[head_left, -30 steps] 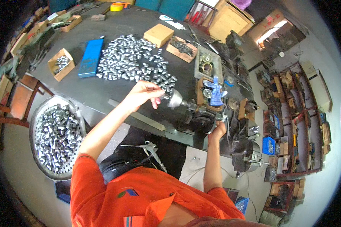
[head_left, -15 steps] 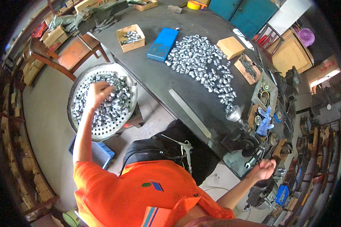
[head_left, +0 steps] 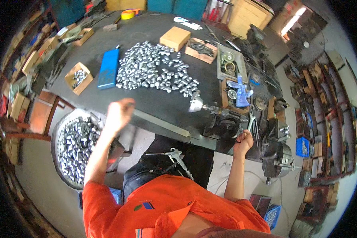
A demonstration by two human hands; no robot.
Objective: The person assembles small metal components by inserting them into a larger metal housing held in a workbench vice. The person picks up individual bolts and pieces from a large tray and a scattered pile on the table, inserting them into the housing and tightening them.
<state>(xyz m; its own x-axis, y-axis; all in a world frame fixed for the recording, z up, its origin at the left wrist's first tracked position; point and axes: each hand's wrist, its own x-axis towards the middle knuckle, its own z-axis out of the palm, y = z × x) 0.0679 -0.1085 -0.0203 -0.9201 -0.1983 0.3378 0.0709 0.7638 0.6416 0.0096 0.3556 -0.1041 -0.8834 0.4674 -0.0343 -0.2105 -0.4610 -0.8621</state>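
My left hand (head_left: 120, 115) is over the near bench edge, fingers drawn together and blurred; whatever they pinch cannot be made out. Left of it, a round perforated metal tray (head_left: 58, 166) holds a heap of small shiny metal fittings (head_left: 77, 146). My right hand (head_left: 244, 142) is closed at the right side of a bench-mounted spindle fixture (head_left: 226, 123), right by the lower end of an open-ended wrench (head_left: 251, 121); its grip is hidden. A silver cone-shaped head (head_left: 195, 103) on the fixture points toward a spread pile of similar fittings (head_left: 150, 65).
On the bench (head_left: 146, 25) are a blue case (head_left: 108, 68), a small box of parts (head_left: 78, 78), a cardboard box (head_left: 175, 38), a flat metal bar (head_left: 160, 123) and a blue glove (head_left: 239, 92). An air blow gun (head_left: 178, 158) rests over my lap. Loaded shelves (head_left: 333, 119) stand right.
My left hand has left the tray and moved right to the bench edge. My right hand has come up to the fixture's side. The view has turned rightward.
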